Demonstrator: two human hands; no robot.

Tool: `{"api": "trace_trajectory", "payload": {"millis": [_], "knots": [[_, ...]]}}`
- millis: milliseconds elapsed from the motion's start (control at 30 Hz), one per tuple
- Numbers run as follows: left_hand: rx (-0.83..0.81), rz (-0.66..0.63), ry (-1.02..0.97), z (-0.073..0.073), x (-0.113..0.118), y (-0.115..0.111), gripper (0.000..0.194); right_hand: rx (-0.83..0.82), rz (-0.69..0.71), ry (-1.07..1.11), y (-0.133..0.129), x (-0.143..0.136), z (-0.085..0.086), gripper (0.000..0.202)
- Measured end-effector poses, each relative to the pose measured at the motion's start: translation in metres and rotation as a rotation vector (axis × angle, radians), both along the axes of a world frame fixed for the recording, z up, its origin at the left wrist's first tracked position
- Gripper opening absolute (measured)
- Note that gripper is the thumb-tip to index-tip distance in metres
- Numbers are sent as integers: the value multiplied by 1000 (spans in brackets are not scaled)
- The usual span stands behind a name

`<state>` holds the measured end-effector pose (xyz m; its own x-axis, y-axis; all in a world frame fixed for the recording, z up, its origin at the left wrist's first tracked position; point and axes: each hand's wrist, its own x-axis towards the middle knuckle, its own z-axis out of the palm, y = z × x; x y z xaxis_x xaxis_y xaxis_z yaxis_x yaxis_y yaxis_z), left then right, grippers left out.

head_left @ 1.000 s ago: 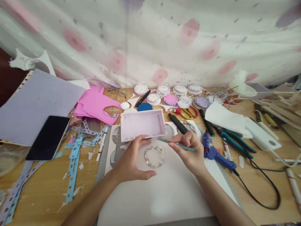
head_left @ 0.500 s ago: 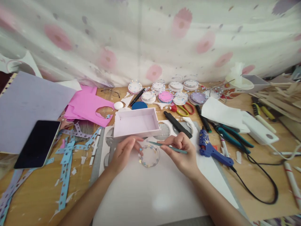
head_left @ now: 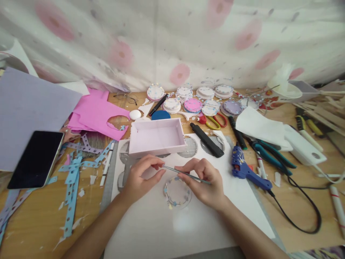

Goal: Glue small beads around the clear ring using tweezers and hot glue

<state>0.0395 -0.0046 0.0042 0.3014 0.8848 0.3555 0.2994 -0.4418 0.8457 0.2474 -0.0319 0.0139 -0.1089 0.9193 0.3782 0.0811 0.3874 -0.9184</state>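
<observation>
My right hand (head_left: 206, 180) holds slim teal tweezers (head_left: 192, 177) between thumb and fingers, their points aimed left. At those points is my left hand (head_left: 147, 174), thumb and forefinger drawn together in a pinch; anything tiny between them is too small to make out. Just below the hands, a clear round disc (head_left: 178, 192) with small blue and pale yellow pieces round its rim lies on the white sheet (head_left: 151, 230). Behind the hands stands a shallow pale pink box (head_left: 157, 136).
Several decorated discs (head_left: 192, 105) stand at the back near scissors (head_left: 212, 122). A blue glue gun (head_left: 249, 176), pliers (head_left: 272, 154) and a cable are on the right. Leftward lie a phone (head_left: 37, 158), pink sheets (head_left: 99, 111) and punched blue strips (head_left: 72, 198). A black cutter-like tool (head_left: 207, 140) is behind my right hand.
My left fingers have left the disc's edge and come to the tweezers' points. The tweezers have moved up off the disc, and the view has shifted slightly.
</observation>
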Motion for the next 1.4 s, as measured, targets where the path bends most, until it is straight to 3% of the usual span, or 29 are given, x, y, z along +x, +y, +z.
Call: {"api": "trace_trajectory", "payload": {"millis": [167,600,867,1067,1267,1400], "knots": [[11,15,-22,2,1,0,12,14,9,0,0,0,-1,44],[-137,-10,-110,3,-2,-1,13,-125,-15,115,0,-1,3,44],[-217,43,-157,6,-3,0,10,-194,-32,193,4,2,6,44],[-223,14,-116,6,-4,0,8,-197,-15,128,2,1,6,44],[-202,48,-50,8,-1,0,8,-199,-91,228,6,5,6,45],[-52,44,124,4,-2,3,12,-191,-167,309,12,8,8,45]]}}
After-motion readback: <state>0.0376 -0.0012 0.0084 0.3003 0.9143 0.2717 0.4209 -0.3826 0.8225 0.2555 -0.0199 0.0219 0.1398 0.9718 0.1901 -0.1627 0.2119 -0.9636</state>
